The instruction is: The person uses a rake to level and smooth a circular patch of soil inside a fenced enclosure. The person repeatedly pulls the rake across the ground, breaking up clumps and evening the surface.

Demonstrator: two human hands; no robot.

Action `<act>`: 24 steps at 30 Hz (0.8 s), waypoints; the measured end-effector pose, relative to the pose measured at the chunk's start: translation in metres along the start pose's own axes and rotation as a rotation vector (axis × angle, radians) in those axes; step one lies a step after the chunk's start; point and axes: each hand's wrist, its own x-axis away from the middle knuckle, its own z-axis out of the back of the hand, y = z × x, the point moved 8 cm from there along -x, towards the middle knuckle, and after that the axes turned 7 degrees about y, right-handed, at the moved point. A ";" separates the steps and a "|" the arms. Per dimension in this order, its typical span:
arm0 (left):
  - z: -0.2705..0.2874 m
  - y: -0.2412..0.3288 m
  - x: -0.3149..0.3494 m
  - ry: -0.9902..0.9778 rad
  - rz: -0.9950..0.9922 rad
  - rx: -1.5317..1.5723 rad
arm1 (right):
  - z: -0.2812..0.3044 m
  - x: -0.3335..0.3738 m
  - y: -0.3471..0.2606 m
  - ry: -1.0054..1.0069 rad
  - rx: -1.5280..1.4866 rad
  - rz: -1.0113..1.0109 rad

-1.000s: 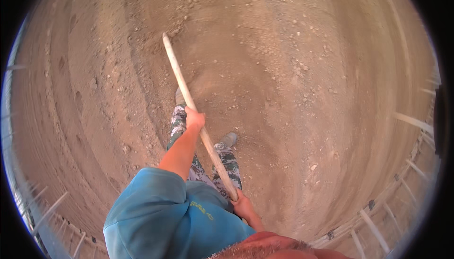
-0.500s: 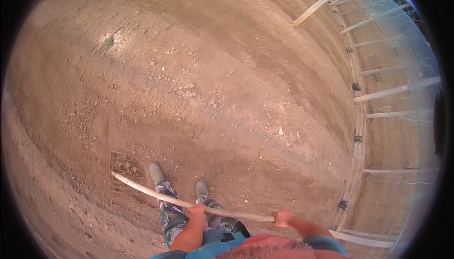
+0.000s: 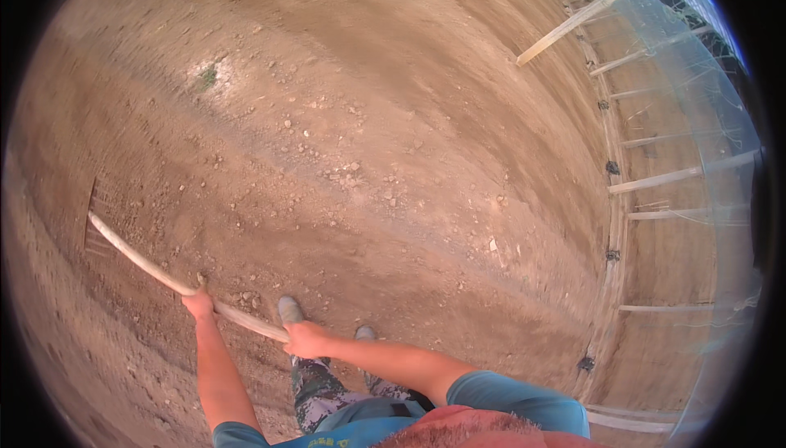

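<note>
Both my hands are closed round the long pale wooden handle of a rake (image 3: 143,261). My left hand (image 3: 198,303) grips it about midway along. My right hand (image 3: 304,339) holds it close to its near end, in front of my thighs. At the far left, the dark rake head (image 3: 92,212) lies on the brown soil, its tines only faintly visible. My left arm is stretched out to the left, and my right forearm crosses in front of my body.
Loose stones (image 3: 348,174) and clods lie scattered over the soil. A small green plant (image 3: 206,78) grows at the upper left. Along the right side runs a row of posts (image 3: 655,180) with clear plastic sheeting (image 3: 733,243). My shoes (image 3: 290,310) stand on the soil below.
Both hands have moved left, pushing the rake outward. Its head has gone from beside my feet to farther left and away. My right arm now reaches across my body.
</note>
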 end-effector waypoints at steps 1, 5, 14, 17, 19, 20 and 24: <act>0.027 0.035 -0.044 0.047 -0.063 -0.032 | 0.012 -0.033 -0.075 -0.020 0.013 0.115; -0.050 0.087 -0.003 -0.016 -0.079 -0.067 | 0.019 -0.132 -0.114 -0.023 -0.064 -0.078; -0.042 0.019 0.042 0.033 0.111 -0.331 | -0.019 -0.060 -0.029 0.024 0.132 -0.058; -0.015 -0.044 0.062 0.154 0.113 -0.365 | -0.024 0.028 0.018 -0.109 0.046 -0.168; -0.022 -0.095 0.107 0.135 0.120 -0.408 | -0.013 0.095 0.079 -0.124 0.099 -0.193; -0.038 -0.119 0.138 0.102 0.116 -0.428 | -0.006 0.134 0.118 -0.110 0.109 -0.221; -0.094 -0.199 0.264 0.035 0.152 -0.476 | 0.028 0.277 0.233 -0.086 0.068 -0.352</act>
